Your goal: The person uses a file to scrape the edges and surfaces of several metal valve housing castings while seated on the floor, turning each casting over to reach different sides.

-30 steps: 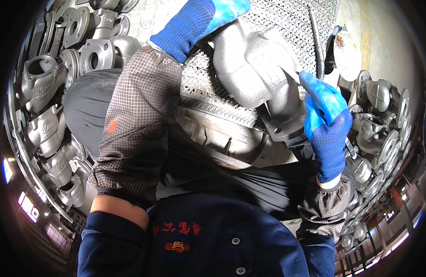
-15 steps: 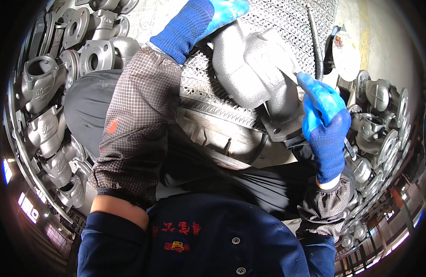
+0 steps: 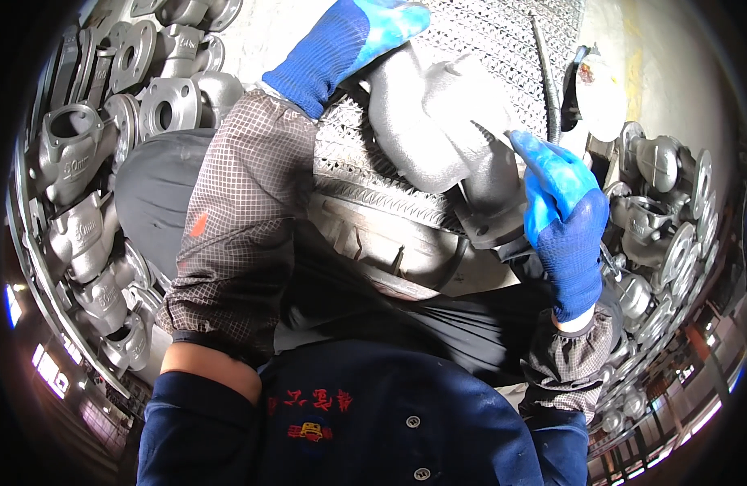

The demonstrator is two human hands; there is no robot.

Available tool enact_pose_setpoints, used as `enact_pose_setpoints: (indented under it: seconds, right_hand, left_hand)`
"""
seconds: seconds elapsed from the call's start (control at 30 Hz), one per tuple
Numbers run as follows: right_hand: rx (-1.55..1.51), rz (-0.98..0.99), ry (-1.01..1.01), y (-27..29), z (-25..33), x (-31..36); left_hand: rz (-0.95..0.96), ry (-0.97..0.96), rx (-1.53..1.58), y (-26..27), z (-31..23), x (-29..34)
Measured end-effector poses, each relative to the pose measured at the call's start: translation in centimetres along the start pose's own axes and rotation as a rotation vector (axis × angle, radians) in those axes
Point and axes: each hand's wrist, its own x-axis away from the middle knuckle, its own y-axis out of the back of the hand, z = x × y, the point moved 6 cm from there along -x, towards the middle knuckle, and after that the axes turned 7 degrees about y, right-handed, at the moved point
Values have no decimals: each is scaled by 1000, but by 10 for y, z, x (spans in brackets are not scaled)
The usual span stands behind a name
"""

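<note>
A large grey cast-metal valve body (image 3: 434, 121) lies tilted on a perforated metal grating, its flat flange toward me at the lower right. My left hand (image 3: 394, 31), in a blue coated glove, grips the far left end of the casting; its fingertips are partly lost in glare. My right hand (image 3: 561, 182), gloved the same way, is closed at the casting's right side. Its thumb and fingers pinch something thin and pale that points across the casting's surface; glare hides what kind of thing it is.
The perforated grating (image 3: 503, 28) carries a dark hose (image 3: 545, 77) on its right. A pale rounded object (image 3: 602, 97) stands beyond the hose. Grey valve castings (image 3: 74, 154) are stacked at my left, and more castings (image 3: 653, 219) are piled at my right.
My right hand has moved slightly left along the casting, with the thin thing in its fingers. My left hand keeps its grip and the casting has barely shifted.
</note>
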Motion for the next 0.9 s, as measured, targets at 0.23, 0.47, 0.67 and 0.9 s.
enact_pose_setpoints:
  seconds: [0.23,0.47,0.67,0.9]
  right_hand:
    - [-520,-434,-538,12,-38,45]
    - [-1156,-932,-952,-72,-81,158]
    - [-985,-725,-1033,-109,-57,132]
    - [-1544,-853,-1017,-133,-37,104]
  left_hand:
    - [68,576,439,-9,9,6]
    - [-10,369,308,-6,-2,28]
    - [-191,333,359,2,-27,64]
    - [-394,307,105,52,-122,94]
